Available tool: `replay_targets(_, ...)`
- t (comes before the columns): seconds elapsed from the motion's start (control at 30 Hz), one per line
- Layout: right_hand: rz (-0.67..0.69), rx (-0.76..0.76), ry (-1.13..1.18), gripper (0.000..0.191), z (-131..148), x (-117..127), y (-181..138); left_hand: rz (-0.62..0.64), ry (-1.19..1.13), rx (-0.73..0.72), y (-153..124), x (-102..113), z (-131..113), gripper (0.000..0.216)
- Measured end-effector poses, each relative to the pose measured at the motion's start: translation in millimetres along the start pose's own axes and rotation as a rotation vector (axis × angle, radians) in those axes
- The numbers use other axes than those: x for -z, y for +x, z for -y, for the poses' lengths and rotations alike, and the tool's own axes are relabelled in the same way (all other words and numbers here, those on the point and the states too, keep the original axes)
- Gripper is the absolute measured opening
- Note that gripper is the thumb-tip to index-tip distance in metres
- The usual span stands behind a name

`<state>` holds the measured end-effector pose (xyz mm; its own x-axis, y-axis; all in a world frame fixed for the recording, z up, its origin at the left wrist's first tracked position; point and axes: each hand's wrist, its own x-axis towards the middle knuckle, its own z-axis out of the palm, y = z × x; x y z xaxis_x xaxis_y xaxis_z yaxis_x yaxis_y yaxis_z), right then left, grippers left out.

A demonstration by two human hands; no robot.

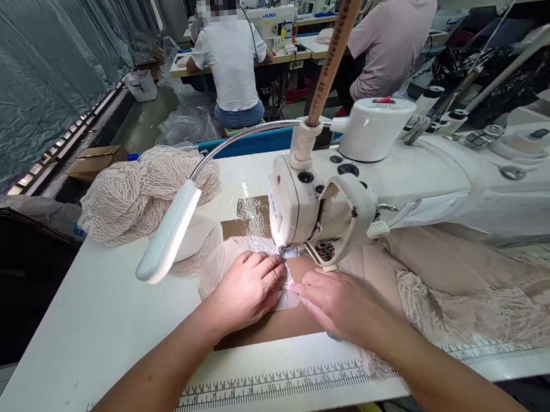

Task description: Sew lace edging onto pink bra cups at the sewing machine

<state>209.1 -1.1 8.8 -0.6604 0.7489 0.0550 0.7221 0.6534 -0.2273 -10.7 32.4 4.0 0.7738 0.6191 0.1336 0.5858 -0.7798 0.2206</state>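
Observation:
A piece of pale lace fabric [289, 283] lies under the needle area of a white sewing machine [293, 198]. My left hand [250, 287] rests on the lace just left of the presser foot, its fingers laid over the cloth and pressing down. Close by on the right, my right hand [334, 300] has its fingers bent, with the fingertips pinched at the lace's edge. Beneath the hands is a brown sheet [270, 330]. More beige mesh and lace cloth [433, 282] spreads to the right under the machine arm. The needle tip is too small to make out.
A bundle of beige lace [135, 191] sits at the table's back left. A lamp [170, 233] on a bent metal neck hangs over the left side. A printed ruler [270, 387] runs along the front edge. Two people sit at machines beyond.

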Motion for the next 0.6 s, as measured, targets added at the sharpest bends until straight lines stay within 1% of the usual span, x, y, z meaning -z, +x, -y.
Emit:
replay_targets(0.13,-0.002,-0.006,0.028,0.027,0.2,-0.2,0.7,-0.004,0.006,0.01,-0.9,-3.0,-1.9,0.035)
replay_targets(0.27,0.003,-0.024,0.016,0.026,-0.4,-2.0,1.6,0.006,0.017,0.036,1.4,-1.9,1.8,0.038)
replay_targets(0.47,-0.054,-0.056,-0.03,0.03,-2.0,-6.5,5.2,-0.023,0.063,0.035,4.3,1.4,8.9,0.037)
replay_targets(0.6,-0.074,-0.079,-0.022,0.035,-2.5,-10.1,10.8,-0.05,0.118,0.067,5.4,0.6,12.5,0.036)
